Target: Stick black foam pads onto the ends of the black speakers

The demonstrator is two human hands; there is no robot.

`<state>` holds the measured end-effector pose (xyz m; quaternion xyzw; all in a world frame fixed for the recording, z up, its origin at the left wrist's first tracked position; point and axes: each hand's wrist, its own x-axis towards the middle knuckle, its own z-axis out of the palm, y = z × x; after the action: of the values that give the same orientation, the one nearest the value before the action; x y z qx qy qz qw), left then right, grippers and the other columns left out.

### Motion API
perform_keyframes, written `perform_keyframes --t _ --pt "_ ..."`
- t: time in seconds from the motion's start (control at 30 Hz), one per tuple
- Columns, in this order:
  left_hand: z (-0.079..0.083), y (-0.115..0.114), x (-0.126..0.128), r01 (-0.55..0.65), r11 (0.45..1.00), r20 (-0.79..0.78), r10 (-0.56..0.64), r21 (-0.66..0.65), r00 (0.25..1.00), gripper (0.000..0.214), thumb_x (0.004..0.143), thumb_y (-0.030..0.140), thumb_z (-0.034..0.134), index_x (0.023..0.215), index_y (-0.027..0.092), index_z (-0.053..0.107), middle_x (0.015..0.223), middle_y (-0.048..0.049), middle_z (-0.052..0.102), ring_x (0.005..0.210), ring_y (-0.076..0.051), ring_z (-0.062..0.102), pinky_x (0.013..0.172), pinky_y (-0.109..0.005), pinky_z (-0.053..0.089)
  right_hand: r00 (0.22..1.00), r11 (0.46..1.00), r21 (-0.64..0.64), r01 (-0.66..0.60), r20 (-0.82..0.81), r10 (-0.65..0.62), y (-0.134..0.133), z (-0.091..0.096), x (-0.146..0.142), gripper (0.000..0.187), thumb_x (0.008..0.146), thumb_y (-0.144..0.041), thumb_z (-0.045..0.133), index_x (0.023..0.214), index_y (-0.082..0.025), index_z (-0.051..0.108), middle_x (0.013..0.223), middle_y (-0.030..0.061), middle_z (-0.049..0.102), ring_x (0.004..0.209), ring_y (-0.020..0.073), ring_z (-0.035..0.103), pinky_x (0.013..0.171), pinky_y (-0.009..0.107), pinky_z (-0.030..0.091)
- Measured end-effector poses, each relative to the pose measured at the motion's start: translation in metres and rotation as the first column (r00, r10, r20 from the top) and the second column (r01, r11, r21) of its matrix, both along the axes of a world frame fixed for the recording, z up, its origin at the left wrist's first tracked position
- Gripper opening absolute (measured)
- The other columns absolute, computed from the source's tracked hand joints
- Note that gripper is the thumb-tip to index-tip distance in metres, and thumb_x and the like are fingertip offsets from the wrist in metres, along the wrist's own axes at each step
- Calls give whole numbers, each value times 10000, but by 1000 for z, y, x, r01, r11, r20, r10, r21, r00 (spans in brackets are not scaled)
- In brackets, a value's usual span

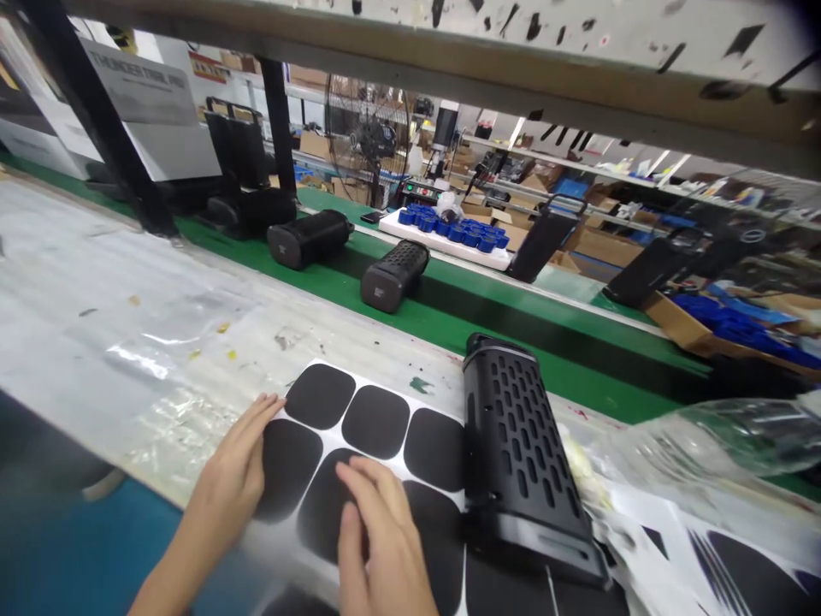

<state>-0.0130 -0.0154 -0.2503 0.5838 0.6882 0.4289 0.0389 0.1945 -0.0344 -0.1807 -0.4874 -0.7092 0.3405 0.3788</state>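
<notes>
Grey "THUNDER" box [142,107] beyond black stickers [375,421], left hand [239,455] of unclear grip, right hand [383,535] loosely parted

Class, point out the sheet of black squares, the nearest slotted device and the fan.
Sheet of black squares [375,423], head view: one square.
Slotted device [526,428], head view: slotted face.
Fan [372,139], head view: hub.
</notes>
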Motion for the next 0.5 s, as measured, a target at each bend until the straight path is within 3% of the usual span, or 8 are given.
perform_keyframes --t 0.1,0.23,0.37,0.5 --pt "-1 -2 -5 -28 998 54 31 -58 998 461 990 354 309 1309 188 597 1441 -123 599 1387 -285 496 1157 -491 434 975 999 37 -37 219 28 15 -16 -30 426 923 -80 420 1258 -165 669 1221 160 664 1149 305 638 982 452 547" --pt "1 -4 -15 14 987 146 9 -160 989 474 978 416 341 1349 229 569 1390 -73 647 1337 -270 554 1132 -464 445 866 1000 5 1 499 -3 27 -22 -61 405 879 -94 566 1275 -59 650 1189 238 661 1103 388 640 906 531 565" --pt "3 -6 -24 116 968 200 -72 -220 977 520 967 470 363 1409 244 518 1374 -35 657 1342 -239 547 1134 -441 412 804 992 -44 114 591 -66 34 -24 -92 516 810 -108 718 1291 44 612 1141 303 655 1074 410 629 835 514 577" --pt "6 -7 -30 140 961 223 -86 -240 971 545 939 557 399 1375 275 566 1388 -5 640 1350 -236 536 1137 -437 378 795 985 -85 153 602 -72 47 -22 -100 396 803 -94 740 1179 9 665 1075 282 672 1024 375 641 792 464 575"
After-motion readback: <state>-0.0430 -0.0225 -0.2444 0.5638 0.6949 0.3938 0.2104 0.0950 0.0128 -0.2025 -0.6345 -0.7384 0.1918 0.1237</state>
